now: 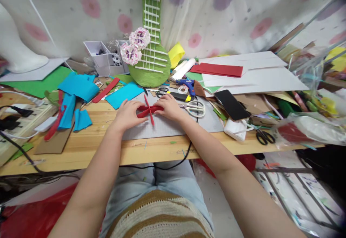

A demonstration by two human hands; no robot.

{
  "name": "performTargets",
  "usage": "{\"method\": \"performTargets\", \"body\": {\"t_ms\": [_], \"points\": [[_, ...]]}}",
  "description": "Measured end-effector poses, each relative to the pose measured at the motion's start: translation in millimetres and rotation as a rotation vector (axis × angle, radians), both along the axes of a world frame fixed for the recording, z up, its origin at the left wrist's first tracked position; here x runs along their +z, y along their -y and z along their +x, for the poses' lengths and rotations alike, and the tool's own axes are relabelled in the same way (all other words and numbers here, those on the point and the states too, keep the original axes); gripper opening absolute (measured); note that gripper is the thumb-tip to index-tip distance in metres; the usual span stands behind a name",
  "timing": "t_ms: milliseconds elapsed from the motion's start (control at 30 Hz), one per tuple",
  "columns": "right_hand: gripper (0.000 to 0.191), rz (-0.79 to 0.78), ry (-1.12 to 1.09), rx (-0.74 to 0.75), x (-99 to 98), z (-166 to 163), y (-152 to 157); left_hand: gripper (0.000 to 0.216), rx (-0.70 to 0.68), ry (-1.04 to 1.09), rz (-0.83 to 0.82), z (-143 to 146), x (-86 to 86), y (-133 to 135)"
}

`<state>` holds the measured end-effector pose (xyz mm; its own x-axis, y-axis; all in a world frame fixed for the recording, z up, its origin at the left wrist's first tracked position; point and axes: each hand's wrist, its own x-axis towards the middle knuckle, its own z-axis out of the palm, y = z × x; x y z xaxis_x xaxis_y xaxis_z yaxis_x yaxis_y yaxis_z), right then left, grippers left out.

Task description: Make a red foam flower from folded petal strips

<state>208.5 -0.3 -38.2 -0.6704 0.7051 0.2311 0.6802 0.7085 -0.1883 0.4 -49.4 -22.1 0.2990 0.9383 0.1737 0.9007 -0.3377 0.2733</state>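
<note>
Over a grey mat [132, 133] on the wooden table, my left hand [129, 115] and my right hand [170, 107] pinch opposite ends of a dark red paper strip [142, 114]. A narrow, pointed red paper piece [151, 118] stands crosswise over the middle of the strip, between the two hands. Whether it is fastened there I cannot tell. My fingers hide both ends of the strip. Close to my right hand lie white-handled scissors [196, 109] and a black and yellow utility knife [178, 96].
A green guitar-shaped piece [151, 67] with paper flowers stands behind. A blue glue gun [186, 86], a phone [231, 104] and black scissors [265, 137] lie to the right. Blue paper [78, 86] and a power strip [24, 130] are on the left. A black cable [192, 140] hangs over the edge.
</note>
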Motion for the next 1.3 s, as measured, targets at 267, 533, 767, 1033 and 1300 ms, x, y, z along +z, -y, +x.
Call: {"method": "performTargets", "body": {"t_ms": [267, 533, 767, 1033, 1300], "points": [[0.033, -0.057, 0.124, -0.065, 9.1, -8.6, 5.4, 0.027, 0.025, 0.015, -0.010, 18.3, -7.1, -7.0], [0.035, -0.013, 0.247, -0.053, 14.9, -16.9, 6.7, 0.024, 0.136, -0.032, -0.024, 18.5, -9.6, -9.7], [0.035, -0.038, 0.299, -0.005, 20.5, -13.3, 4.8, 0.024, 0.162, -0.069, -0.052, 19.7, -5.5, -7.9], [0.031, -0.061, 0.324, -0.100, 25.9, -5.8, 7.1, 0.029, 0.064, 0.003, -0.040, 11.8, -8.2, -9.6], [0.027, -0.093, 0.310, -0.127, 26.2, -0.2, 2.9, 0.024, 0.227, -0.024, -0.102, 7.8, -5.2, -7.3]]}}
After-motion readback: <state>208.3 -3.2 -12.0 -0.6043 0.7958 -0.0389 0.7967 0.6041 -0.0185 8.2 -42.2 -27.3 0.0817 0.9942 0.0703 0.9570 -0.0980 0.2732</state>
